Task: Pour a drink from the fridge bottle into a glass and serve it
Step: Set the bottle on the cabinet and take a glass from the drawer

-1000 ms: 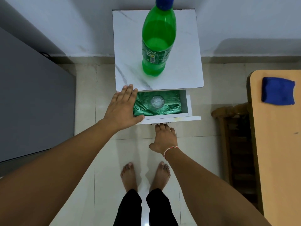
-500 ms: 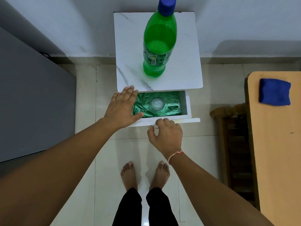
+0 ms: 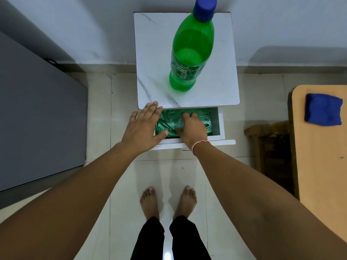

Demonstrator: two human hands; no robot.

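glass [image 3: 179, 122] sits under right hand [image 3: 193, 128] in drawer [image 3: 220, 122], fingers curled around it; grip unclear.

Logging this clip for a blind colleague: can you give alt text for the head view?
The right hand reaches into an open drawer lined with green foil, over a clear glass; the left hand rests flat on the drawer's left corner. A capped green bottle stands on the white marble-look cabinet top above.
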